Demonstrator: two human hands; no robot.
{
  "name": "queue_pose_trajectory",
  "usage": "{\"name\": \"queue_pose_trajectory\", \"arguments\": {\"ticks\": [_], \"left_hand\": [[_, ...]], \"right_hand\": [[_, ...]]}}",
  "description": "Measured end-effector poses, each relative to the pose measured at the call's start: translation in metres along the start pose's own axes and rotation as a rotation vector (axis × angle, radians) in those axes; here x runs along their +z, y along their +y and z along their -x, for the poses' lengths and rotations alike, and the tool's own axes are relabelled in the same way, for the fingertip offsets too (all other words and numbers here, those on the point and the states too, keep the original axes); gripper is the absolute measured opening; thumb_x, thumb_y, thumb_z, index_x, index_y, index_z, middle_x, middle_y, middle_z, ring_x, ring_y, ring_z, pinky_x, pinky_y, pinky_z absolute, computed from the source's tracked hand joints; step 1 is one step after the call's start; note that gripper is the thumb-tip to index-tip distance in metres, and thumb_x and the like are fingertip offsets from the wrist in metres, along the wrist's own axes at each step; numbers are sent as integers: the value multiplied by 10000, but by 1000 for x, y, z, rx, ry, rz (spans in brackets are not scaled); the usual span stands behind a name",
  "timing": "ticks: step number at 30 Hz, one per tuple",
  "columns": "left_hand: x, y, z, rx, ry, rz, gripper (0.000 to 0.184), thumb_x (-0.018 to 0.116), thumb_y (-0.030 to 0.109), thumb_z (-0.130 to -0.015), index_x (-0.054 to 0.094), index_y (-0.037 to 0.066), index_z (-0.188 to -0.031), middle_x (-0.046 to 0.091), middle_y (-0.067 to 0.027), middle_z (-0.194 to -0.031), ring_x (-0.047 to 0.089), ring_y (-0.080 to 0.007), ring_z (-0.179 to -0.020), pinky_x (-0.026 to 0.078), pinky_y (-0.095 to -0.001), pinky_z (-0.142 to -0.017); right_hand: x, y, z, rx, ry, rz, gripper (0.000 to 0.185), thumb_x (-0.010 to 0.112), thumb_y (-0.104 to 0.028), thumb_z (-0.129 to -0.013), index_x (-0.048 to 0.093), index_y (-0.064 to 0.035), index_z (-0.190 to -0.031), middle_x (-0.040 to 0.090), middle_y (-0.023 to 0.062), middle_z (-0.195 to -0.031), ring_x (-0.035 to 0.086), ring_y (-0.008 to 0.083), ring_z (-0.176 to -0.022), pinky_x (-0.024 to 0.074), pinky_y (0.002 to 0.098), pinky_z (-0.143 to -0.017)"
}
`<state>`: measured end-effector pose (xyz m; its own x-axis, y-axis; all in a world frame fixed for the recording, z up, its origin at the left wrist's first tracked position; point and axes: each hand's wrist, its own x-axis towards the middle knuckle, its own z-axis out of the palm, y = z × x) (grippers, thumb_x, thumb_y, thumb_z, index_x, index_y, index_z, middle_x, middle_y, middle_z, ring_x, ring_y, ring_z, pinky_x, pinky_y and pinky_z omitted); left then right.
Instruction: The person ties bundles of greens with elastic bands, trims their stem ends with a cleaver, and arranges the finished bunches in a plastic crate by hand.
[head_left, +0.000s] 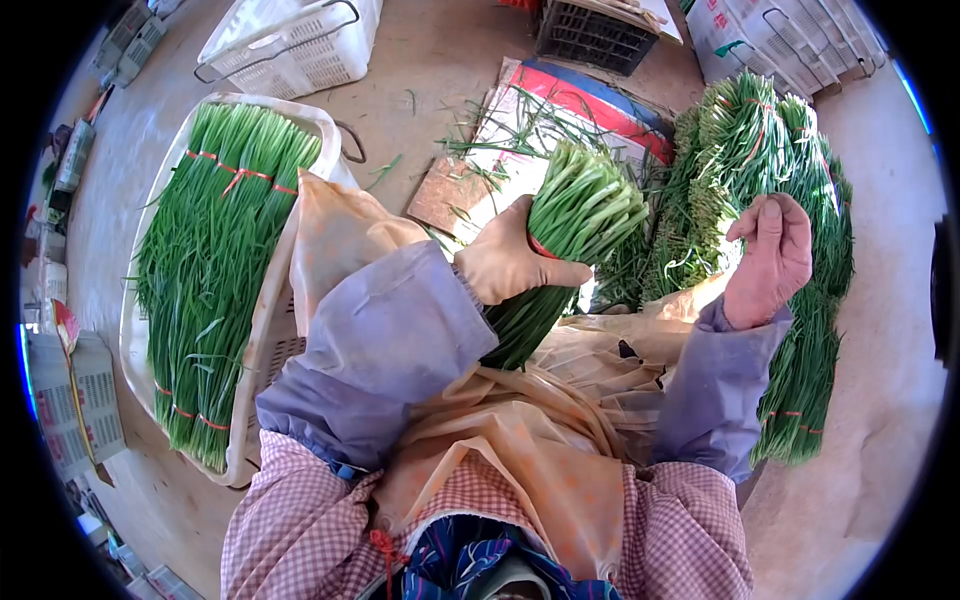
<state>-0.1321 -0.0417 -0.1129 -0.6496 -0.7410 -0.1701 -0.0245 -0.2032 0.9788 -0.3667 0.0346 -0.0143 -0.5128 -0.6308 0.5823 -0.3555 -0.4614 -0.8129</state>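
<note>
At the left, a white crate point(268, 325) rests on the floor point(400, 110), filled with long green stalks point(205, 290). These lie lengthwise with their paler ends away from the person, apparently to keep the bunches aligned; red bands point(240, 178) cross them near both ends. Beyond it stands another white crate point(285, 50).

At centre, the left hand point(505, 258) grasps a bunch of greens point(588, 205), thumb across the near side and fingers wrapped behind. The bunch is tilted above the lap, cut ends up and outward, leaves down over the apron point(545, 415). A red band shows beside the grip; the hold there probably keeps the stems compact. Behind the bunch, a cardboard sheet point(448, 195) lies on the floor under scattered clippings, seemingly serving to catch them.

At the right, a large heap of greens point(745, 130) lies within reach, presumably for convenience. The right hand point(770, 260) is raised in front of it, fingers curled and thumb pressed in; whether anything small is pinched there cannot be determined.
</note>
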Motion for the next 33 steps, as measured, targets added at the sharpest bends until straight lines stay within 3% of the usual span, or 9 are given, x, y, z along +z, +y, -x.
{"name": "queue_pose_trajectory", "arguments": {"ticks": [2, 6, 17, 21, 24, 26, 28, 31, 33], "left_hand": [[0, -2, -3, 17, 1, -7, 950, 940, 298, -615, 417, -78, -1313, 638, -172, -1203, 614, -252, -1129, 482, -355, -1006], [4, -10, -4, 6, 39, -45, 946, 941, 344, -604, 437, -70, -1289, 652, -178, -1171, 627, -250, -1118, 500, -353, -977], [13, 10, 11, 44, 280, -200, 914, 929, 294, -583, 450, -31, -1290, 661, -173, -1169, 655, -272, -1089, 514, -363, -955], [19, 8, 13, 98, 298, -154, 860, 916, 255, -599, 456, -15, -1272, 673, -155, -1122, 665, -263, -1056, 524, -362, -931], [18, -8, 6, 153, 357, -229, 839, 914, 247, -601, 460, -6, -1259, 676, -151, -1110, 670, -263, -1042, 530, -364, -913], [18, -11, 3, 186, 381, -246, 828, 913, 257, -597, 472, 1, -1249, 677, -151, -1096, 669, -277, -1035, 530, -375, -904], [17, -7, 6, 211, 391, -243, 817, 912, 267, -593, 484, 7, -1239, 678, -151, -1083, 668, -290, -1028, 529, -386, -896], [18, -4, 7, 240, 405, -241, 802, 910, 282, -587, 502, 17, -1224, 679, -151, -1062, 666, -309, -1016, 529, -403, -883], [20, -4, 6, 262, 416, -247, 792, 909, 291, -583, 514, 24, -1214, 679, -151, -1049, 665, -323, -1009, 529, -414, -874]], "right_hand": [[-10, -8, 13, -30, -262, 572, 163, 631, -32, -928, 656, -32, -1089, 638, 50, -788, 599, 105, -658, 484, 251, -546], [33, -18, 62, -30, -641, 505, 279, 752, -64, -823, 656, -38, -1084, 643, 117, -810, 650, 218, -708, 502, 330, -590], [62, 10, 98, -163, -419, 422, 206, 739, 60, -765, 564, -30, -827, 578, 115, -769, 599, 267, -622, 494, 342, -568], [61, 3, 100, -7, -380, 329, 216, 694, 95, -786, 534, -23, -867, 593, 76, -796, 619, 160, -693, 497, 283, -616], [61, -12, 104, 454, -327, -248, 240, 670, 95, -817, 513, -30, -949, 612, 56, -862, 619, 128, -790, 499, 262, -698], [47, -24, 98, 667, -553, -557, 206, 658, 70, -839, 568, 6, -1013, 651, 55, -878, 623, 114, -791, 504, 261, -716], [28, -28, 75, 481, -1091, -548, 35, 644, 46, -863, 647, 40, -897, 685, 49, -785, 632, 115, -688, 500, 269, -639], [21, -27, 74, 486, -1021, 74, 132, 691, -67, -892, 673, 25, -800, 665, 117, -704, 626, 136, -615, 476, 292, -572], [15, 7, 86, 114, -809, 580, 192, 719, -148, -892, 659, 21, -822, 616, 143, -682, 598, 134, -586, 459, 293, -538]]}}
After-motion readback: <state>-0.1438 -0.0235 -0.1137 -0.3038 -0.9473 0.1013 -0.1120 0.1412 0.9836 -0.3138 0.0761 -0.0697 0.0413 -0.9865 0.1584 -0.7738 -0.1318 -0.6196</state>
